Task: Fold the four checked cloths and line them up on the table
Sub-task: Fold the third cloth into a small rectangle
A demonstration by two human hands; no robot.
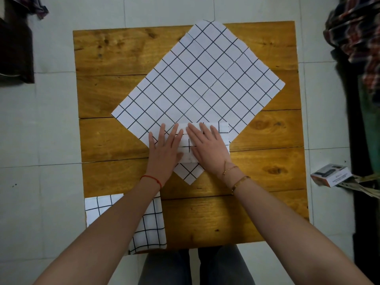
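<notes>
A large white cloth with a black grid (pixel 197 83) lies spread out as a diamond on the wooden table (pixel 115 64). On its near corner sits a small folded checked cloth (pixel 223 130). My left hand (pixel 164 149) and my right hand (pixel 207 145) lie flat, side by side, fingers straight, pressing on that folded cloth. Another folded checked cloth (pixel 150 225) rests at the table's near left corner, partly hidden by my left forearm.
The table stands on a pale tiled floor (pixel 41 124). A small box (pixel 331 174) lies on the floor to the right. Dark and plaid fabric (pixel 355 31) hangs at the right edge, and a dark object (pixel 14 48) sits at the far left.
</notes>
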